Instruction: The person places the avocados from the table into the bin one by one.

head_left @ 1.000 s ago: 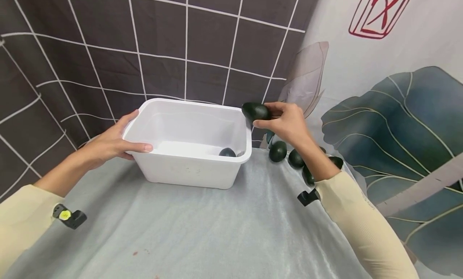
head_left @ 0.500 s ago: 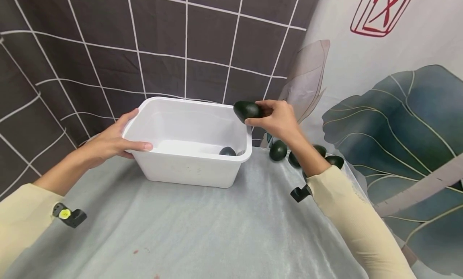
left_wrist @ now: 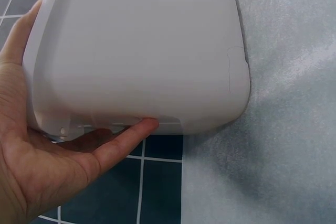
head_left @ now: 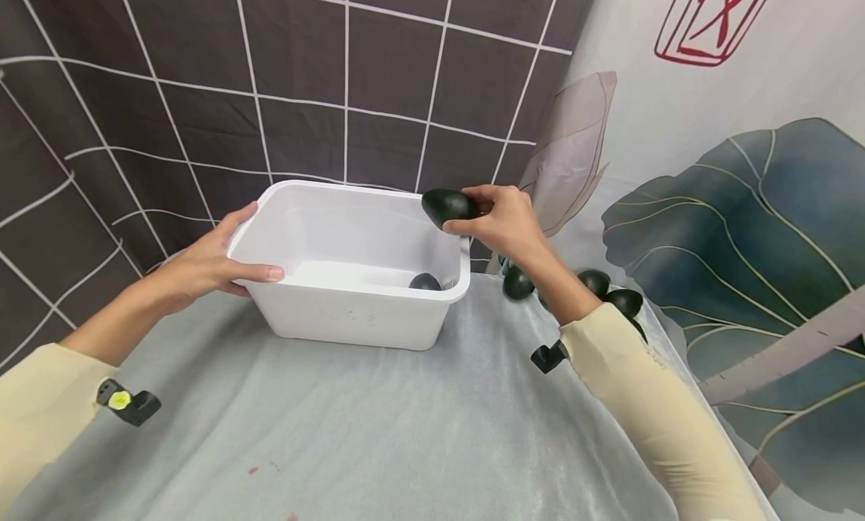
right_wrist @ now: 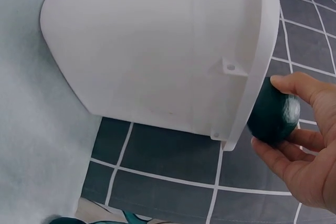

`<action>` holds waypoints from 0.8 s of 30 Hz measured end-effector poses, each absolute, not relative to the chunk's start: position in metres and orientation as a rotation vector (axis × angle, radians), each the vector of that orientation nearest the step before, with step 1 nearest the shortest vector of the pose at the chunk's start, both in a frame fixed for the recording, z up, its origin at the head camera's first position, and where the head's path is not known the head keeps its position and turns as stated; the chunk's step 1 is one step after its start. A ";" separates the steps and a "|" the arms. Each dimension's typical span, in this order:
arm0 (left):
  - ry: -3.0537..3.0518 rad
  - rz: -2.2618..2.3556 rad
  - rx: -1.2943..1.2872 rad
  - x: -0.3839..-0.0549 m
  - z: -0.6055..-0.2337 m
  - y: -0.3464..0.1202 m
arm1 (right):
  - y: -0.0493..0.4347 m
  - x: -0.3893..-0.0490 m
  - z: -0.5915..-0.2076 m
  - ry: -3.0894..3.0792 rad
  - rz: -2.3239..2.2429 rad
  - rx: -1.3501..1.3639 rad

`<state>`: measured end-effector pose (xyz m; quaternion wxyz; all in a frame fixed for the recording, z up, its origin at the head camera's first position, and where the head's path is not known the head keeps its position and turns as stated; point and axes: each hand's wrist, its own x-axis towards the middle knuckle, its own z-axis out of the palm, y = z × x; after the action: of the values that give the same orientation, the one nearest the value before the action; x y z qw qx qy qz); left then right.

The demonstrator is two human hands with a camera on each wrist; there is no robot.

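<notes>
My right hand [head_left: 505, 219] pinches a dark green avocado [head_left: 446, 207] by its right end, just over the right rim of a white plastic tub [head_left: 358, 318]. In the right wrist view, thumb and fingers wrap the held avocado [right_wrist: 272, 111] beside the tub's outer rim. At the tub's left end my left hand [head_left: 203, 268] grips the rim, thumb laid along the front edge. Its fingers press against the tub's outer wall [left_wrist: 142, 40] in the left wrist view. Inside the tub, near the right end, lies another avocado [head_left: 424, 282], partly hidden by the front wall.
To the right of the tub several more avocados [head_left: 595, 282] lie on the grey cloth [head_left: 365, 431], some covered by my right forearm. A dark gridded curtain [head_left: 385, 63] rises right behind the tub, and a leaf-printed sheet [head_left: 730, 228] hangs at the right.
My right hand has carried the avocado leftward, from the tub's right edge to over its back right corner. The left hand and the tub have stayed in place.
</notes>
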<state>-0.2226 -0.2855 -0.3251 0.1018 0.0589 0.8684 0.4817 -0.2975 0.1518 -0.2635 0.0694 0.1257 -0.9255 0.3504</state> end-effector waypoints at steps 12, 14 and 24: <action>2.574 1.414 0.176 -0.223 -0.327 -0.286 | 0.146 -0.305 -0.267 -2.767 1.075 0.409; 2.572 1.416 0.174 -0.223 -0.327 -0.286 | 0.146 -0.306 -0.268 -2.768 1.069 0.417; 2.570 1.418 0.166 -0.222 -0.326 -0.285 | 0.140 -0.309 -0.268 -2.745 1.091 0.445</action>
<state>-0.2217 -0.2855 -0.3262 0.1006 0.0561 0.8697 0.4799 -0.3089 0.1405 -0.2677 0.0773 0.1484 -0.9162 0.3641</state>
